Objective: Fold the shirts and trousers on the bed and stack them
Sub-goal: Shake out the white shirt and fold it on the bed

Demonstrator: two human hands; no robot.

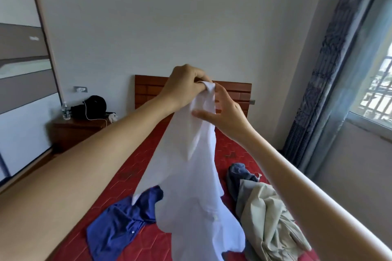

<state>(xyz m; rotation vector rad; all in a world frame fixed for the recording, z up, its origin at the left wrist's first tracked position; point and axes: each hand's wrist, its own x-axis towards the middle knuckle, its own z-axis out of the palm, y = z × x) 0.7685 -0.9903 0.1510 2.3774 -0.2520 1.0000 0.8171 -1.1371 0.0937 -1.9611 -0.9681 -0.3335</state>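
While both hands pinch one white shirt [197, 176] aloft, one blue shirt [125, 220] and two trousers lie below.

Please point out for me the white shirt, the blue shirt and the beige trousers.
white shirt [191, 176]: head view, on its hanging middle part.
blue shirt [118, 224]: head view, on its crumpled body near the buttons.
beige trousers [267, 218]: head view, on the middle of the heap.

Count, garments showing: 4. One white shirt [197, 186] hanging at frame centre; one blue shirt [121, 222] lying lower left; one beige garment [267, 218] lying lower right; one grey-blue garment [239, 172] lying just above it. Hands showing: 2, left hand [184, 89] and right hand [224, 110]. Water bottles: 1 [66, 111], mid left.
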